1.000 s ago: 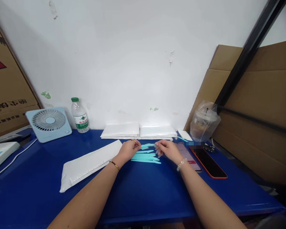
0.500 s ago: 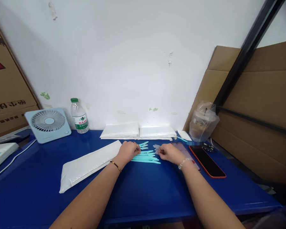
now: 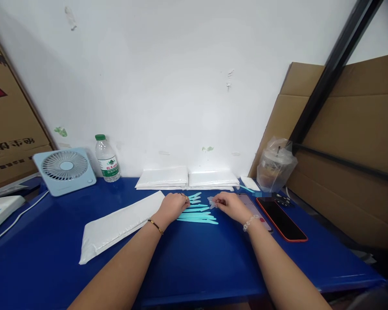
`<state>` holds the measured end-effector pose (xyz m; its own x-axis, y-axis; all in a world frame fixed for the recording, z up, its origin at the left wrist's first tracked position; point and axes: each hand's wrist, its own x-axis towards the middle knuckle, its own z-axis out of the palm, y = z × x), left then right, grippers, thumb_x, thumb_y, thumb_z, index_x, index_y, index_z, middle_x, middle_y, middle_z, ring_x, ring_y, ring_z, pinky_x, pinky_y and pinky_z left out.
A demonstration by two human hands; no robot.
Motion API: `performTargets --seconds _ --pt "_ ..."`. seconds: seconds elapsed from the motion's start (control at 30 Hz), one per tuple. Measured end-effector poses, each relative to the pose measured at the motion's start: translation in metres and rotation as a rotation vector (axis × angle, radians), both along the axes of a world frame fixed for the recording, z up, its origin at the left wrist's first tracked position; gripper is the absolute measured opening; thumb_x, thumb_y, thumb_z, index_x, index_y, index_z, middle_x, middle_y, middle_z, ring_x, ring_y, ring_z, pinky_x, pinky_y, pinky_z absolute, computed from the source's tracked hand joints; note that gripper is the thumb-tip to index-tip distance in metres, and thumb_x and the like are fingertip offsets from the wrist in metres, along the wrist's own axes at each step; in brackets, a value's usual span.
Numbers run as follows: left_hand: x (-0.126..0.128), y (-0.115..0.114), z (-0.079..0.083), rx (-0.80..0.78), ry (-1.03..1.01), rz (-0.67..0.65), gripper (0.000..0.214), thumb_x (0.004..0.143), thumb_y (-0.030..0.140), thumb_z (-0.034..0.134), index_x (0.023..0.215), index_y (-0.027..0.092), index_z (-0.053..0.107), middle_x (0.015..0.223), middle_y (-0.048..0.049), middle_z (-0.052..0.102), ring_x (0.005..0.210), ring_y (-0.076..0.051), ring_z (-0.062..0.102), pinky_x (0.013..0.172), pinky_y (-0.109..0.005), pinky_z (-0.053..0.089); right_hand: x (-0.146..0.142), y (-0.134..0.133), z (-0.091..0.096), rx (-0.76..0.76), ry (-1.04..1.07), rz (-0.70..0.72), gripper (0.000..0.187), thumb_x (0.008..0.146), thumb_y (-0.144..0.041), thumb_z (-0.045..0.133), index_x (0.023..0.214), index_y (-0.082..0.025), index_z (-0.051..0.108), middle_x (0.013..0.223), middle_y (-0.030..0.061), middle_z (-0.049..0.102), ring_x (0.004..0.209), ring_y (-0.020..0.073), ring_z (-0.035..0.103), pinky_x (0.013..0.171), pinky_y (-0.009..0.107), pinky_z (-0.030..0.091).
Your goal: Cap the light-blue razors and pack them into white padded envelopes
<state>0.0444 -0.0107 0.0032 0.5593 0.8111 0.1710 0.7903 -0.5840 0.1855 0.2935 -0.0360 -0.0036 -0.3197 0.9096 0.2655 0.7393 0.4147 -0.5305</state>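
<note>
Several slim turquoise plastic sticks (image 3: 198, 216) lie fanned out on the blue table, pointing right. My left hand (image 3: 174, 207) is closed in a pinch over their left ends, on one of the turquoise sticks; its fingertips partly hide what they grip. To the right, a small cluster of translucent plastic pieces (image 3: 211, 202) lies by the fingertips of my right hand (image 3: 229, 206). The thumb and forefinger of that hand are pressed together on a translucent piece. Left of my left hand lies a long white padded packet (image 3: 119, 226), slanted on the table.
White packets (image 3: 163, 177) are stacked against the wall. Two phones (image 3: 282, 218) lie on the right, one partly under my right wrist. A bagged drink cup (image 3: 274, 165) stands behind them. A blue fan (image 3: 65, 170) and a water bottle (image 3: 107, 159) stand at back left.
My right hand has shifted slightly, its fingertips still at the translucent pieces. My left hand stays at the turquoise sticks, almost unmoved. The view has shifted a little.
</note>
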Motion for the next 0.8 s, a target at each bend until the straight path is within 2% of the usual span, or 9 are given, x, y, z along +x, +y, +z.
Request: performTargets --seconds 0.2,0.5,0.57,0.67,0.73,0.8 --pt "-0.001 0.005 -0.004 0.011 -0.058 -0.014 0.026 0.085 0.027 0.040 0.079 0.022 0.066 0.085 -0.0031 0.066 0.077 -0.017 0.059 0.067 -0.024 0.038 0.001 0.002 -0.002 0.002 0.012 0.020 0.020 0.080 -0.018 0.050 0.088 -0.020 0.068 0.091 0.0052 0.065 0.080 0.0159 0.059 0.074 0.028 0.047" --pt "0.006 0.001 -0.003 0.060 -0.055 -0.052 0.025 0.087 0.026 0.041 0.081 0.021 0.065 0.087 -0.0037 0.066 0.082 -0.018 0.058 0.072 -0.026 0.038 -0.016 0.002 -0.005 0.049 0.076 0.109 0.021 0.082 -0.020 0.050 0.092 -0.021 0.069 0.090 0.0049 0.065 0.080 0.0153 0.060 0.074 0.027 0.047" --pt "0.007 0.001 -0.003 0.060 -0.049 -0.013 0.025 0.087 0.027 0.041 0.083 0.021 0.065 0.087 -0.0041 0.066 0.083 -0.018 0.058 0.074 -0.027 0.038 -0.016 0.003 -0.005 0.071 0.076 0.079 0.022 0.083 -0.021 0.049 0.095 -0.021 0.068 0.091 0.0049 0.065 0.079 0.0150 0.060 0.073 0.027 0.047" --pt "0.004 0.002 -0.005 0.078 -0.092 0.037 0.021 0.085 0.031 0.048 0.097 0.022 0.063 0.097 -0.0042 0.065 0.090 -0.020 0.057 0.076 -0.028 0.039 -0.009 0.005 -0.004 0.089 0.010 -0.006 0.022 0.083 -0.020 0.049 0.094 -0.020 0.067 0.090 0.0051 0.063 0.077 0.0151 0.058 0.072 0.028 0.046" --pt "0.002 0.002 -0.005 0.075 -0.109 0.021 0.022 0.081 0.034 0.054 0.098 0.024 0.063 0.099 -0.0032 0.064 0.092 -0.020 0.056 0.075 -0.028 0.039 -0.002 0.006 -0.004 0.067 -0.072 -0.030 0.018 0.080 -0.019 0.051 0.088 -0.020 0.067 0.089 0.0047 0.062 0.077 0.0153 0.058 0.072 0.028 0.045" --pt "0.001 0.002 -0.005 0.042 -0.079 -0.025 0.020 0.077 0.036 0.058 0.091 0.025 0.065 0.094 -0.0018 0.064 0.089 -0.020 0.057 0.073 -0.027 0.039 0.002 0.006 -0.005 0.025 -0.137 -0.018 0.015 0.077 -0.018 0.055 0.084 -0.020 0.068 0.089 0.0043 0.060 0.076 0.0151 0.057 0.071 0.027 0.045"
